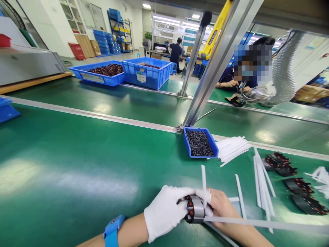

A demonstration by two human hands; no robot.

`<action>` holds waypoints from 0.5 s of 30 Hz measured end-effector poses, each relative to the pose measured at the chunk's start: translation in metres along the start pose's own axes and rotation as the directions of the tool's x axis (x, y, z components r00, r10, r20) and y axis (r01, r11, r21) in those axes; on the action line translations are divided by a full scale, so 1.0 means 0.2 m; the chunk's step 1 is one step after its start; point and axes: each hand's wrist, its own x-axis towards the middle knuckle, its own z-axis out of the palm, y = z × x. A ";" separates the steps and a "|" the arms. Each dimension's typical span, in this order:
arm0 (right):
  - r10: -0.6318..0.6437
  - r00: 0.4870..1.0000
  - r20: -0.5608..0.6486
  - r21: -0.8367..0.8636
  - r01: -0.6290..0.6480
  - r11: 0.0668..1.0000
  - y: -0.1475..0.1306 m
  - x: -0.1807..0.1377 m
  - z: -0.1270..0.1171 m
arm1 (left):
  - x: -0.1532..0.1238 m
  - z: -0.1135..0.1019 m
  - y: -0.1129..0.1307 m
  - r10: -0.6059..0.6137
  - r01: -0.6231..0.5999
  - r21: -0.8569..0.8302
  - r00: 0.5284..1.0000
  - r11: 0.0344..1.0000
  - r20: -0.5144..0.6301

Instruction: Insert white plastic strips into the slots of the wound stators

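My left hand [168,211], in a white glove with a blue watch on the wrist, is closed on a motor stator [197,209]. This is a grey metal ring with copper windings and black insulation. My right hand [221,206] grips the stator's other side; its back is bare, with white coverings on the fingers, which are partly hidden. One white strip [204,181] stands upright against the ring. A longer white strip [257,222] runs from the ring to the right, across my right forearm. More loose white strips [260,185] lie beside my right hand.
A blue bin [216,150] of small black tubes stands ahead, beside a white strip pile [235,147]. Several stators [300,187] lie at right. A metal post [205,82] rises behind the bin. Blue crates [146,73] stand farther back. Across the bench, a co-worker's hands [232,84] are busy near a duct.
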 end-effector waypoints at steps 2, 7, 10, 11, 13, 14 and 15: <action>-0.016 1.000 0.006 0.002 0.016 1.000 0.00 0.01 -0.01 | 0.00 0.00 0.00 0.008 -0.008 0.002 1.000 1.000 0.001; -0.019 1.000 0.009 -0.008 0.019 1.000 -0.01 0.02 -0.02 | 0.00 0.00 -0.01 0.001 -0.001 0.065 1.000 0.998 -0.009; -0.014 1.000 0.011 0.012 0.014 1.000 0.00 0.03 -0.01 | 0.00 0.00 -0.01 -0.017 0.018 0.113 1.000 0.993 -0.012; -0.010 1.000 0.016 0.019 0.009 1.000 0.00 0.03 -0.01 | 0.00 0.00 -0.01 -0.015 0.016 0.121 1.000 0.992 -0.008; 0.006 1.000 0.022 0.024 -0.006 1.000 0.00 0.03 -0.01 | 0.00 0.00 -0.01 0.000 0.000 0.127 1.000 0.992 0.000; 0.012 1.000 0.024 0.024 -0.012 1.000 0.00 0.03 -0.01 | 0.00 0.00 -0.01 0.006 -0.007 0.125 1.000 0.992 0.004; 0.016 1.000 0.023 0.022 -0.016 1.000 0.01 0.03 -0.01 | 0.01 0.00 -0.01 0.010 -0.011 0.127 1.000 0.992 0.006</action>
